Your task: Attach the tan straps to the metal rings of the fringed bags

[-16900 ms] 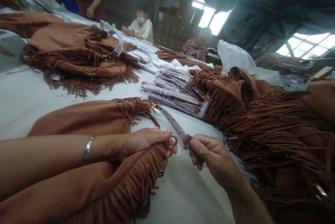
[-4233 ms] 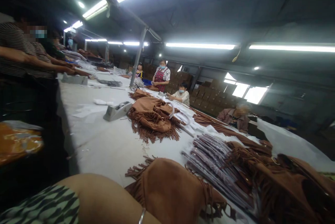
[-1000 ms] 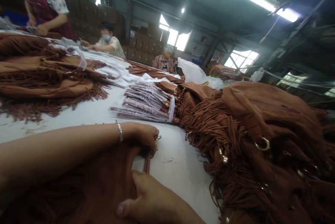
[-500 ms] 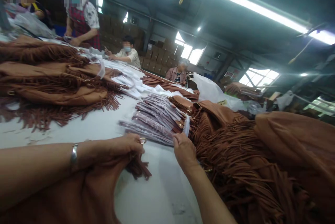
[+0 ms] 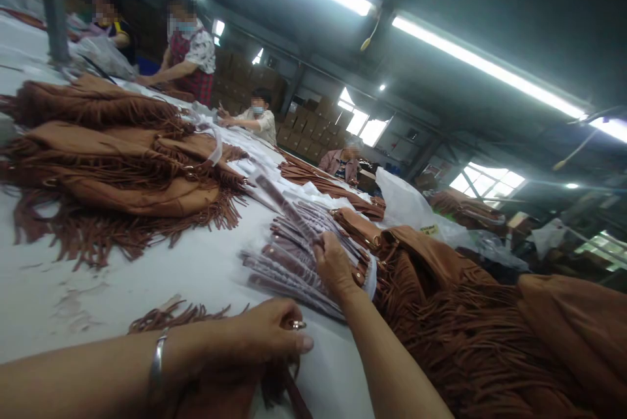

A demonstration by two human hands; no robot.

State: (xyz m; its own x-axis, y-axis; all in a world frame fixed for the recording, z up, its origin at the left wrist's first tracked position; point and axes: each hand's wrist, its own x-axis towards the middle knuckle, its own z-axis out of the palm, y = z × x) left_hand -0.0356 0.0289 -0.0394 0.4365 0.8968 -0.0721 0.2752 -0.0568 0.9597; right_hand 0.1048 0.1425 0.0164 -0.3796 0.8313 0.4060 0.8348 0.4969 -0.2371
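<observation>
My left hand [image 5: 267, 334], with a silver bracelet on its wrist, is closed on a brown fringed bag [image 5: 215, 393] by a metal ring at its edge. The bag hangs below my forearm at the bottom of the view. My right hand [image 5: 336, 265] pinches the end of a plastic-wrapped strap [image 5: 284, 203], which slants up and to the left. Beneath that strap lies a pile of wrapped brown straps [image 5: 289, 265] on the white table [image 5: 196, 265].
Fringed brown bags [image 5: 132, 164] lie at the left, and a larger heap [image 5: 460, 295] fills the right side. Several people work across the table, one in a checked apron [image 5: 198, 83]. A grey post [image 5: 56, 11] stands at the far left.
My right hand has lifted one wrapped strap off the pile. My left hand has moved right and down with the bag. The camera view has shifted, so the surroundings appear lower and further right.
</observation>
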